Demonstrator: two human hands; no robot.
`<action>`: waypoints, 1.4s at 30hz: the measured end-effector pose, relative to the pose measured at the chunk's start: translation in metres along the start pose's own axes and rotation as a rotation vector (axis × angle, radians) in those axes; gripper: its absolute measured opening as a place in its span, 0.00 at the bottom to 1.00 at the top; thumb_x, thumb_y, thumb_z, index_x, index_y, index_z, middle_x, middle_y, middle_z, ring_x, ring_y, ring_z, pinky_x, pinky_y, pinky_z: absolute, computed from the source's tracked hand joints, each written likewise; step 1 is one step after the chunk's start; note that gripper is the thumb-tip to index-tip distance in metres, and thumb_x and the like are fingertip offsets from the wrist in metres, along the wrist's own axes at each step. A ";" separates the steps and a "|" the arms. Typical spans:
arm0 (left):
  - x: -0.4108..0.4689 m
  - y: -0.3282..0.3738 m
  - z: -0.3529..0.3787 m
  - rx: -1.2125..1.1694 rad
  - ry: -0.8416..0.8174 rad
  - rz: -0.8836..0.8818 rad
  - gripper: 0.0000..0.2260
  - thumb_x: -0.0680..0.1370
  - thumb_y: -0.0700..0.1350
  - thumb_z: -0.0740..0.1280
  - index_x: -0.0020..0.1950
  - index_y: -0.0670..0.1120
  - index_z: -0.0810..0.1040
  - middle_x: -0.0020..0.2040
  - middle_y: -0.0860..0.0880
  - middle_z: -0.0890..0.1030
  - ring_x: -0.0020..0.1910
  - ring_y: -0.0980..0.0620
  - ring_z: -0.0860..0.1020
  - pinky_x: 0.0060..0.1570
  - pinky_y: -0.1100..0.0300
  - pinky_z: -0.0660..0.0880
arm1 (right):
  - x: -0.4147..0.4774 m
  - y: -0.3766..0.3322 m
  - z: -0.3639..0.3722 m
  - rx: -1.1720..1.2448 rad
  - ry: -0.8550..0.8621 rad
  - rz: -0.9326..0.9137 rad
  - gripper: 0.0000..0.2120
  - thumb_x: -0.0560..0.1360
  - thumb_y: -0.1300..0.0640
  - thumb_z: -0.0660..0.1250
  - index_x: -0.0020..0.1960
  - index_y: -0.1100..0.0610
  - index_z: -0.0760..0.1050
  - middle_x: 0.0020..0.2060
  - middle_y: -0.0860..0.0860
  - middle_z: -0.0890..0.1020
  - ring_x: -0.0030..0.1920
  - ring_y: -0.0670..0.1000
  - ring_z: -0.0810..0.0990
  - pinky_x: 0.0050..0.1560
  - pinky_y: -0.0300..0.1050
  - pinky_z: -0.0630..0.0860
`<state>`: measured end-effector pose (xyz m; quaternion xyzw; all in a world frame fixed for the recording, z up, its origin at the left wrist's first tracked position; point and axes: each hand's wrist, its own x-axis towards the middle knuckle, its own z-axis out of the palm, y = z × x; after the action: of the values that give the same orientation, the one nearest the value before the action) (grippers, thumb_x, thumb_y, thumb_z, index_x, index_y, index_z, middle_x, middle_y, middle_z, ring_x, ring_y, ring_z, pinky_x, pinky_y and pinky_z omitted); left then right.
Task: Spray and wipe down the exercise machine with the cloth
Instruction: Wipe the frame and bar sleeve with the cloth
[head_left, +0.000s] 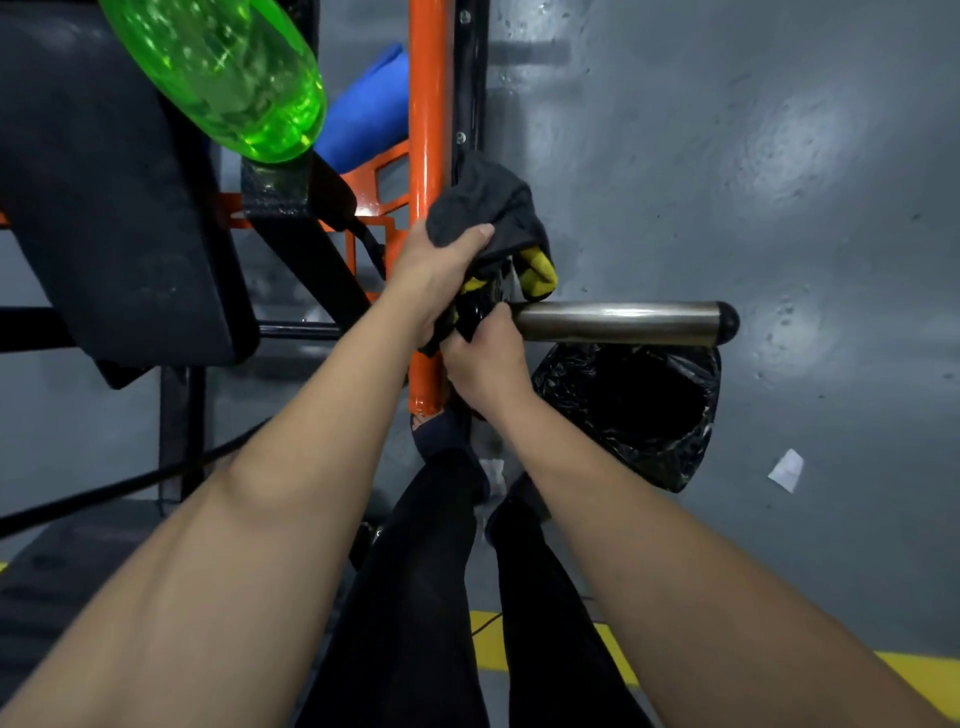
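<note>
While the head camera is looking straight down, two bare forearms are reaching forward to the exercise machine (306, 249), a black steel frame with a glossy orange post (430, 104) running through the middle. The left hand (439, 265) is gripping a crumpled dark grey cloth (485, 205). Its thumb (480, 232) is lying across the soft fabric and its other fingers are curling behind, holding the bundle against the right side of the post. The right hand (485, 364) is sitting just below, with its fingers (496, 319) curling tightly around the cloth's hanging lower end, where yellow and black patches are showing. This is right at the root of a smooth brushed-metal bar (623, 322), which is sticking out to the right and ending in a rounded black cap. A translucent green spray bottle (223, 73), rounded and holding liquid, is showing at the top left, overlapping a matte black padded seat (104, 208); whether it is resting there cannot be told. A blue roll (369, 114) is lying beyond the post. A bin lined with a shiny, wrinkled black bag (639, 415) is standing beneath the bar on the grey painted floor (753, 156).
</note>
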<state>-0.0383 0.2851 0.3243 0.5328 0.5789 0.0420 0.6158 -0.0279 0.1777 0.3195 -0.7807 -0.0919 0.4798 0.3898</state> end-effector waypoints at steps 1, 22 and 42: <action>-0.001 -0.001 -0.001 -0.008 -0.010 -0.002 0.27 0.72 0.57 0.76 0.68 0.50 0.78 0.58 0.51 0.85 0.57 0.51 0.84 0.63 0.50 0.79 | 0.000 -0.001 0.001 0.006 0.005 -0.013 0.16 0.77 0.54 0.70 0.58 0.60 0.69 0.50 0.56 0.81 0.50 0.53 0.82 0.51 0.52 0.80; 0.020 0.011 -0.007 0.011 -0.118 -0.001 0.19 0.77 0.48 0.74 0.67 0.48 0.79 0.56 0.48 0.86 0.56 0.49 0.84 0.65 0.49 0.78 | -0.015 -0.024 -0.027 -0.705 0.057 -0.120 0.42 0.72 0.34 0.71 0.73 0.58 0.60 0.69 0.57 0.69 0.67 0.61 0.72 0.58 0.55 0.74; 0.018 -0.005 -0.009 -0.106 -0.093 -0.002 0.25 0.75 0.54 0.74 0.70 0.49 0.78 0.59 0.50 0.85 0.59 0.50 0.83 0.66 0.49 0.77 | 0.003 -0.007 -0.010 -0.334 -0.037 -0.130 0.21 0.71 0.46 0.70 0.57 0.56 0.68 0.49 0.52 0.79 0.55 0.59 0.78 0.62 0.58 0.74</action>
<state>-0.0422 0.3008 0.3104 0.5001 0.5471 0.0471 0.6696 -0.0169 0.1787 0.3247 -0.8180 -0.2276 0.4460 0.2832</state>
